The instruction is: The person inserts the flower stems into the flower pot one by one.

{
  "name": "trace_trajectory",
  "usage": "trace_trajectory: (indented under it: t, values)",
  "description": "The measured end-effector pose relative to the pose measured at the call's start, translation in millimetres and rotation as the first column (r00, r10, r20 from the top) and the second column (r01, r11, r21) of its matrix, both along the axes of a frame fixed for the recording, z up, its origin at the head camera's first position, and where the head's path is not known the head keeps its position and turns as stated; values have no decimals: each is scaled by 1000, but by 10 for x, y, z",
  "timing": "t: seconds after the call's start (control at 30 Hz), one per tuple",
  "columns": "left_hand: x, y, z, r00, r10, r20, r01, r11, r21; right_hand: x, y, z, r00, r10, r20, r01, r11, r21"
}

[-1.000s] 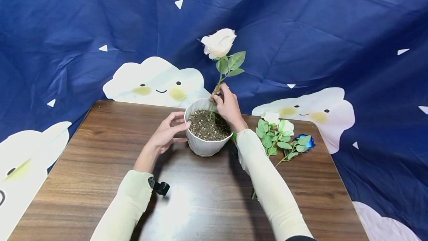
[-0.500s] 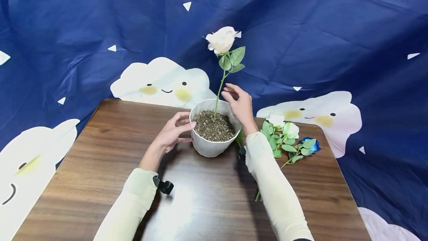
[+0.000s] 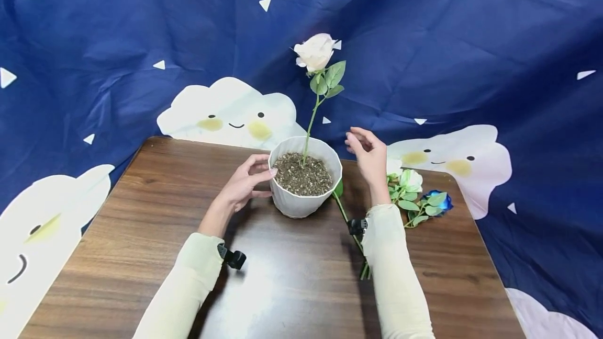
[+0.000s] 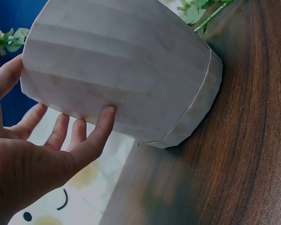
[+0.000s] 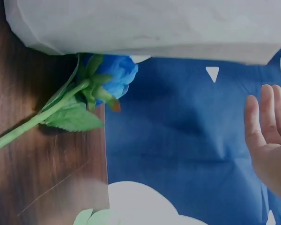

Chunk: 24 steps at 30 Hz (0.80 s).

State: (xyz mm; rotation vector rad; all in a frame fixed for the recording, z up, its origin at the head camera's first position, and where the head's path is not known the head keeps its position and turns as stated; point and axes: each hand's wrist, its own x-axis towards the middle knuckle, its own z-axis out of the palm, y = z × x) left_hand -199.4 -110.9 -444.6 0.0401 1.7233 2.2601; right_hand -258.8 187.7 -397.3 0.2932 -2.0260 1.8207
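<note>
A white faceted pot filled with soil stands upright on the table. A white rose stands in the soil near the far rim, leaning slightly right. My left hand touches the pot's left side, thumb at the rim and fingers spread along the wall; the left wrist view shows the fingertips against the pot. My right hand hovers right of the pot, fingers loosely bent and holding nothing. In the right wrist view its fingers are apart from the pot.
A blue rose lies beside the pot, its stem running toward the front. White roses and another blue rose lie on the wooden table to the right, partly behind my right arm. A blue cloth hangs behind.
My right hand has let go of the white rose's stem and moved right, away from the pot. The rose stays standing in the soil. My left hand keeps touching the pot.
</note>
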Motion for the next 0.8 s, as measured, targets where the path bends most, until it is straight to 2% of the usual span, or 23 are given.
trace_trajectory:
  t: [0.27,0.4,0.57,0.8]
  values:
    - [7,4,1,1000,-1,15,1,1000,5,102,141,-116,992,13,122,-2,996,-89]
    - [-22,16,22,1000,-7,1,7,1000,13,162,213,-222,980,34,198,-10,992,-122]
    - [-15,3,20,1000,0,15,0,1000,12,225,318,-418,940,91,328,-54,991,-121]
    - [18,-3,47,1000,-9,14,9,1000,5,301,490,-591,879,196,434,-155,979,-129]
